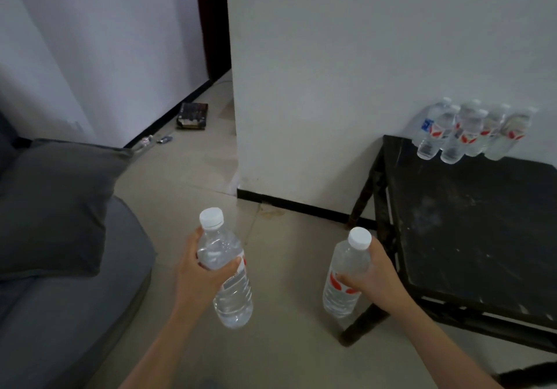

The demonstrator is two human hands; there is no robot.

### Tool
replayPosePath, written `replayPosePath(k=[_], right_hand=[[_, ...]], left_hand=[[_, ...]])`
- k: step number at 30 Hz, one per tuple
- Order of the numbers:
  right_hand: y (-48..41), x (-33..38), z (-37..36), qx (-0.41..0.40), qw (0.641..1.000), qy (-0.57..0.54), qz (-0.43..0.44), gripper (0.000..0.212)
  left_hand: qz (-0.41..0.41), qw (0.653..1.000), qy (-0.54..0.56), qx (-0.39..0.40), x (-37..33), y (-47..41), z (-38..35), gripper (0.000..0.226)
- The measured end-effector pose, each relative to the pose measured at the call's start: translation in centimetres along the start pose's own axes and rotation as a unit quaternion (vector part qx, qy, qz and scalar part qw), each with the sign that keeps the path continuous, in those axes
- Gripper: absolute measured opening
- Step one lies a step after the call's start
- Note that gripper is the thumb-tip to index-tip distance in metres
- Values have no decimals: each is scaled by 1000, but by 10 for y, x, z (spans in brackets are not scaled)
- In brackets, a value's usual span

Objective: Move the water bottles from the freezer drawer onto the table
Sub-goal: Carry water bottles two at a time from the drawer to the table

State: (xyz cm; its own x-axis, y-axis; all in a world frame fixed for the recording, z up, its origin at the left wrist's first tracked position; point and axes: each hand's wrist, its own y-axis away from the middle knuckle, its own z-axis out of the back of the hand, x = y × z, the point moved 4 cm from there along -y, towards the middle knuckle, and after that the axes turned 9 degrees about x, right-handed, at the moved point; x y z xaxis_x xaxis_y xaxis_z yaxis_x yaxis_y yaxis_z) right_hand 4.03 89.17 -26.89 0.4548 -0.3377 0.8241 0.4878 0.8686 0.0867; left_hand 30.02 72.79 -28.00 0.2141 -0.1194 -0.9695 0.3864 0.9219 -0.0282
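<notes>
My left hand [197,271] grips a clear water bottle [232,298] with a white cap around its middle, held upright over the floor. My right hand [378,274] grips a second clear bottle [342,292] with a red-and-white label, just left of the black table [470,225]. Several more water bottles [470,130] stand in a cluster at the table's far edge against the white wall. The freezer drawer is not in view.
A grey sofa [60,313] with a dark cushion [57,207] fills the left side. A white wall corner [238,147] juts out ahead, with tiled floor around it. A dark flat box [193,116] and small litter lie by the far baseboard.
</notes>
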Motion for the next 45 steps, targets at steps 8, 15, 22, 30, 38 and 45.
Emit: replayPosePath(k=[8,15,22,30,38,45], right_hand=[[-118,3,5,-53,996,-55,-53,67],[-207,34,10,-115,990,-51,-71,38],[-242,40,21,-167,981,-7,-101,54],[-246,26,67,-233,961,-53,-137,34],[-247,-18,159,-297,942,-90,-125,43],[-242,-91,256,-305,938,-84,-143,46]], left_hand=[[-1,1000,18,13,19,-169,-14,70],[-27,997,15,74,4,-319,-28,76],[-24,990,18,135,3,-385,-67,76],[-36,972,44,226,-11,-413,-141,73],[-79,962,16,261,-54,-422,-253,73],[-136,935,25,326,-106,-403,-384,74]])
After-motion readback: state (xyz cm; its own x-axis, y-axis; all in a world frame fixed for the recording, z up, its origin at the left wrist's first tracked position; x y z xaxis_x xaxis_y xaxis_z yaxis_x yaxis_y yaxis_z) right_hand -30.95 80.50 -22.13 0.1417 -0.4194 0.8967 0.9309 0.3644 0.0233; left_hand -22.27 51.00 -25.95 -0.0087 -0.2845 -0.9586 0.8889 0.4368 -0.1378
